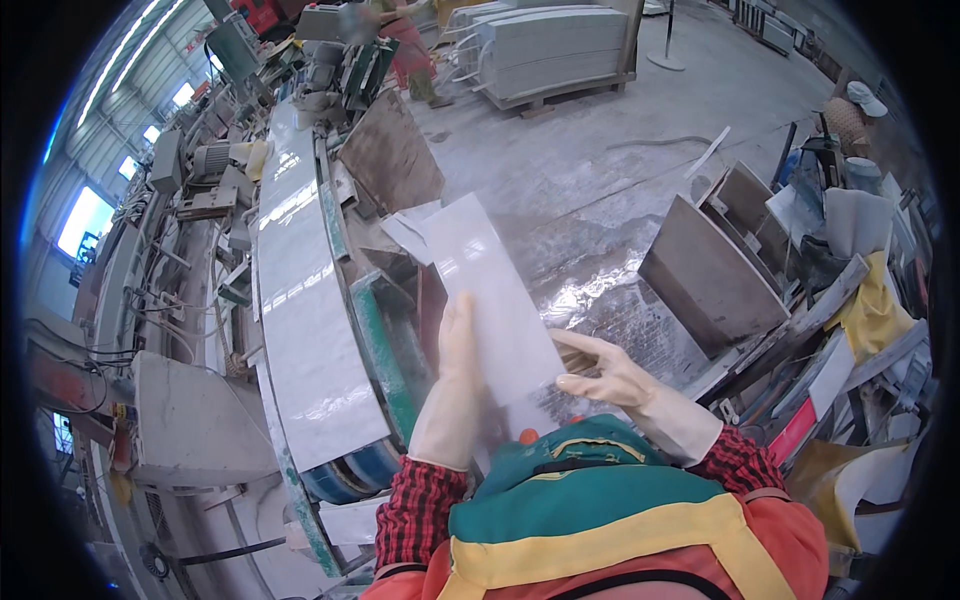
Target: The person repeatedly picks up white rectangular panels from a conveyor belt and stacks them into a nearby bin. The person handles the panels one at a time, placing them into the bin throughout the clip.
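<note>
- Head view shows our left hand (452,385) in a pale rubber glove, fingers stretched flat and close together along the left long edge of a pale grey stone tile (490,300); the palm presses against that edge rather than curling around it.
- Our right hand (605,375), gloved the same way, is at the tile's near right corner, fingers partly open and extended, the thumb and forefinger pinching the tile's edge.
- We hold the tile between both hands, tilted, its far end pointing up and away toward the wet concrete floor (600,180); its glossy face catches the light.
- Just left of our left hand runs a long conveyor (300,300) with a green edge, carrying large pale polished slabs that lie flat end to end.
- We wear red checked sleeves (420,505) and a green, yellow and orange apron (600,520) below the hands.
- To the right, well apart from the tile, brown-grey slabs (705,275) lean upright among offcuts and yellow cloth.
- Far ahead, a pallet of stacked grey slabs (555,50) stands on the floor, and another person (405,45) stands near the conveyor's far end.
</note>
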